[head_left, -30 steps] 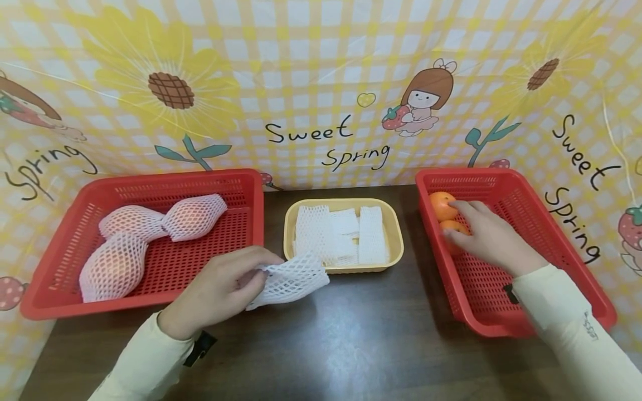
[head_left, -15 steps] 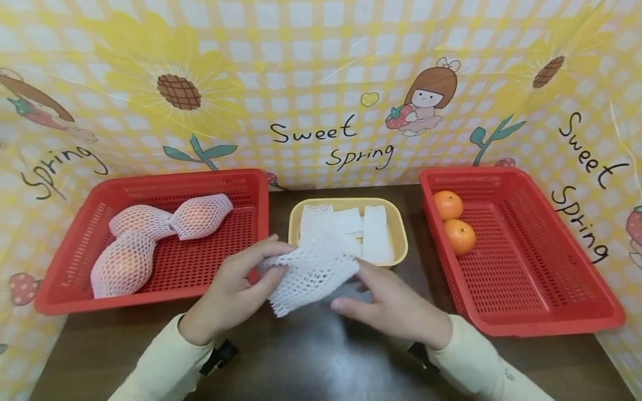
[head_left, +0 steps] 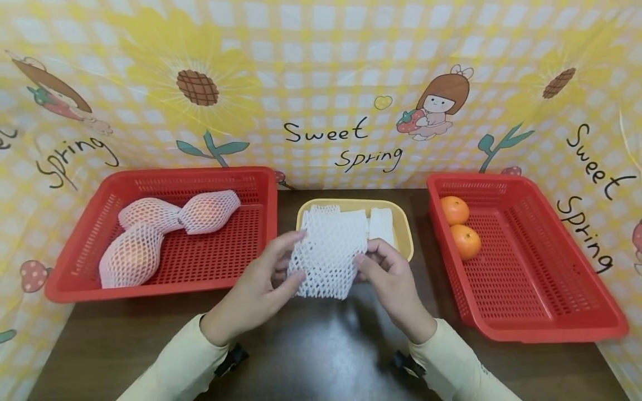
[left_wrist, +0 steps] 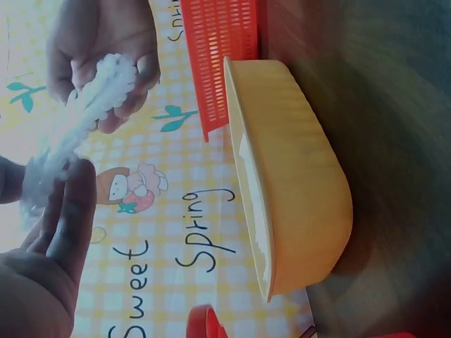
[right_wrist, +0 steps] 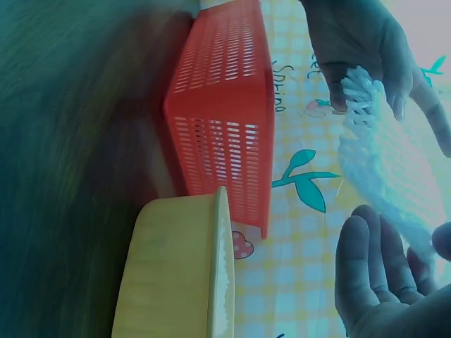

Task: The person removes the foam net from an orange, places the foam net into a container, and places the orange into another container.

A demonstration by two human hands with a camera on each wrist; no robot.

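Note:
Between both hands, above the table in front of the yellow tray, hangs a flat white foam net sleeve (head_left: 326,262). My left hand (head_left: 258,284) holds its left edge between thumb and fingers. At the opposite edge, my right hand (head_left: 393,284) pinches it with the thumb on the near face. The right wrist view shows the sleeve (right_wrist: 387,162) side-on, with both hands around it. Behind it, the yellow tray (head_left: 405,231) contains more white net sleeves (head_left: 382,223), partly hidden. Two oranges (head_left: 465,242) lie at the left side of the right red basket (head_left: 546,334).
At the left stands another red basket (head_left: 165,289), containing three fruits in net sleeves (head_left: 131,256). The dark wooden table (head_left: 321,356) bears all the containers. A yellow checked cloth (head_left: 321,72) with printed flowers forms the backdrop behind and at the sides.
My right hand has left the oranges in the right basket and come to the middle, where it now grips the net sleeve's right edge. My left hand has moved right with the sleeve.

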